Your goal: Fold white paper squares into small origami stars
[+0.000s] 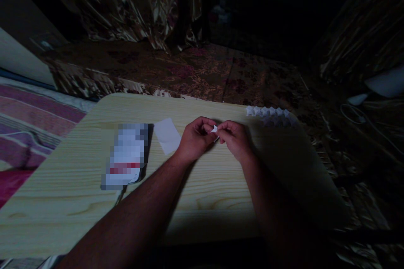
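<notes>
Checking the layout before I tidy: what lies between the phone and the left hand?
In the head view, a white sheet of paper lies on the table between the phone and the left hand.

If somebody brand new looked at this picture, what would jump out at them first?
Probably the two bare hands, left and right, meeting at the middle of the pale wood-grain table around a small white folded piece. Next might come the bright, pixelated phone-like device on the table's left side, then the small white star-shaped pieces lined up near the far right corner.
</notes>
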`<state>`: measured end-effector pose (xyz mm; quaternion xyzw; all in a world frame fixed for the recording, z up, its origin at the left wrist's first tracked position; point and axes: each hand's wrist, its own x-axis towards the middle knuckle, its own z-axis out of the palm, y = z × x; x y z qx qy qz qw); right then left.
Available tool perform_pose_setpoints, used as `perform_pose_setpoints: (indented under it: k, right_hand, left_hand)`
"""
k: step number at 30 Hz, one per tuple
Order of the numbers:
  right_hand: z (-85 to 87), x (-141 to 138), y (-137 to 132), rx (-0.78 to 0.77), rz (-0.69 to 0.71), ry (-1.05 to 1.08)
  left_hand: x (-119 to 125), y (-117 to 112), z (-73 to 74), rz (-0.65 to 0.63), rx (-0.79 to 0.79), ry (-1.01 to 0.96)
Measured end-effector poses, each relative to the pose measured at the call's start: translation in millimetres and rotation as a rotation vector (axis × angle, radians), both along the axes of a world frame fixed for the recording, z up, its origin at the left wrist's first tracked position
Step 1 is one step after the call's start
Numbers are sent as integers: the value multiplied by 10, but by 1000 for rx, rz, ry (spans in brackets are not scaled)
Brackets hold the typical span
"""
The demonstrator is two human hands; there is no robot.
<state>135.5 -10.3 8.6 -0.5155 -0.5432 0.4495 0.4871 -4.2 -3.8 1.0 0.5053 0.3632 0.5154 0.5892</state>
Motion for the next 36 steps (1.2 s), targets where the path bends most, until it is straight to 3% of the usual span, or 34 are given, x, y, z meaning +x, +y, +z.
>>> perform_pose_setpoints:
  k: [8, 15, 26, 36]
  right_hand:
    - [-16, 25, 10, 71, 19, -68]
    - [-2, 4, -4, -40, 17, 22]
    - [-5, 19, 1, 16, 31, -28]
    - [-11, -4, 5, -67, 30, 28]
  left_hand:
    - [0, -9, -12, -32, 18, 15]
    - [-22, 1, 16, 5, -25, -38]
    - [-27, -5, 31, 11, -27, -40]
    - [-37, -11, 83, 47, -65, -84]
